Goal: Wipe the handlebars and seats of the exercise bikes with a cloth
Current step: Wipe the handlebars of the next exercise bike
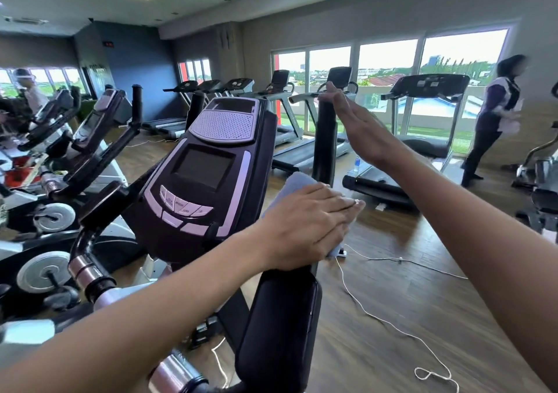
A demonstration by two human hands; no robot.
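I see my left hand (314, 223) lying flat on a pale blue cloth (297, 181). The fingers are straight and pressed down on the cloth, not curled round it. The cloth sits on the right handlebar (282, 317) of the exercise bike, at the bend just beside the console (208, 178).

My right hand (350, 120) is up high, with its fingers straight and loose. It holds nothing. It is right by the top of the upright grip (325, 139), but I cannot tell if it touches it.

Here is what I think could go wrong. The cloth is only pressed, not held, so if I push too fast it could bunch up or slide off the bar and fall on the wooden floor (392, 317). Then it would pick up dirt. If my flat hand slips toward the console, I could bump the buttons (184, 207).

A thin white cord (389, 324) lies on the floor by the bike. I could catch my foot on it when I step to the next bike.

The bar curves, so a flat hand may miss the underside. The seat is not in view, so I cannot tell if it is clean.
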